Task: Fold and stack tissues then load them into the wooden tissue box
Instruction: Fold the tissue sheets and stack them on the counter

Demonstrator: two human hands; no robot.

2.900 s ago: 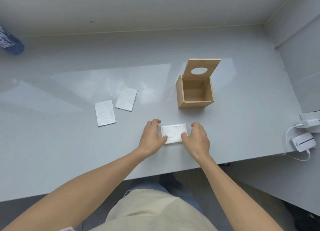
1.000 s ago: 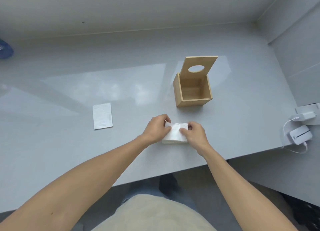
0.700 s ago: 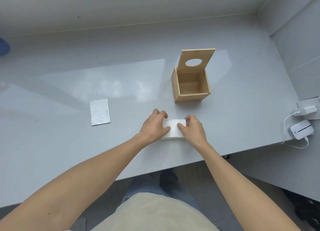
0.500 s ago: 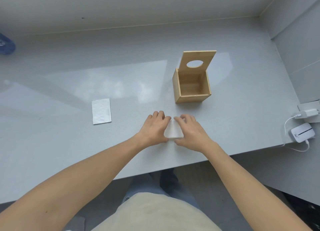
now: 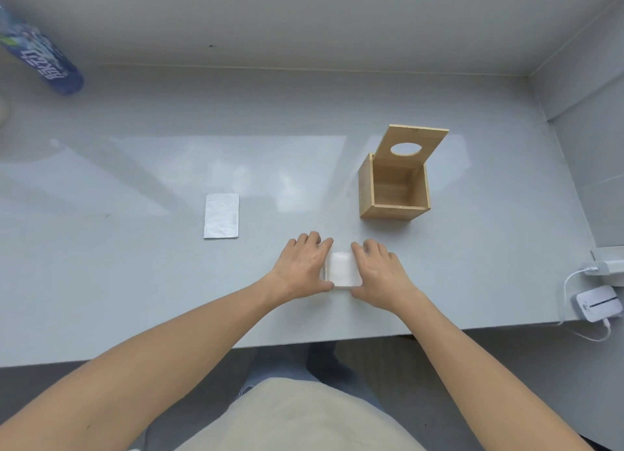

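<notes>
One folded tissue stack (image 5: 341, 269) lies near the front edge of the grey table (image 5: 135, 281), squeezed between two hands — the left hand (image 5: 304, 265) flat against its left side, the right hand (image 5: 380, 270) against its right, fingers extended, neither closed around it. One single folded tissue (image 5: 221, 215) lies well apart to the left. One wooden tissue box (image 5: 393, 194) stands farther and to the right, its lid (image 5: 413, 145) tilted up. Half a second ago the hands nearly covered the stack; now more of its top shows. Two white chargers (image 5: 597, 305) sit far right — a blue bottle (image 5: 40, 59) far left.
</notes>
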